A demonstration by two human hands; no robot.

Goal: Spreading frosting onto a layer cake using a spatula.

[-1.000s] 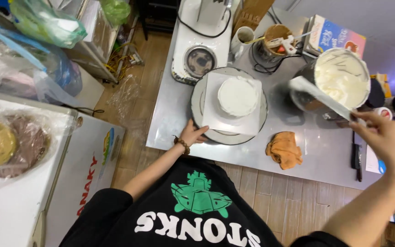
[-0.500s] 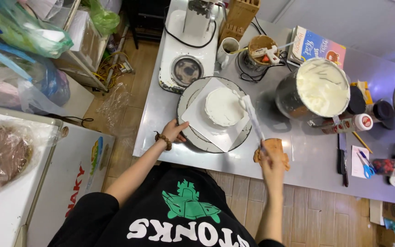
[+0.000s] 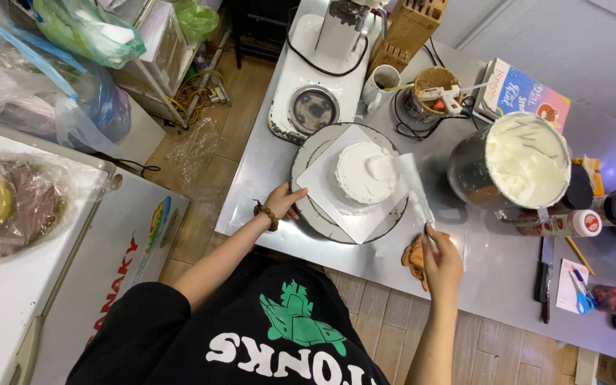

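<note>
A small round white cake (image 3: 362, 173) sits on a white square sheet (image 3: 322, 185) atop a round grey turntable (image 3: 306, 212). My left hand (image 3: 284, 202), with a bead bracelet at the wrist, rests on the turntable's near left rim. My right hand (image 3: 442, 261) grips a long flat spatula (image 3: 413, 187) whose blade carries a dab of white cream and lies against the cake's right top edge. A steel bowl of white cream (image 3: 523, 162) stands to the right of the cake.
An orange cloth (image 3: 414, 259) lies under my right hand. A stand mixer (image 3: 341, 28), knife block (image 3: 410, 28), mug (image 3: 381, 86), glue gun (image 3: 442, 96) and book (image 3: 525, 91) line the steel table's far side. Scissors (image 3: 580, 296) and a knife (image 3: 545, 276) lie right. A white freezer (image 3: 51, 271) stands left.
My right hand swung the spatula from the cream bowl over to the cake, and the blade now touches its top right edge. The left hand stayed on the turntable rim.
</note>
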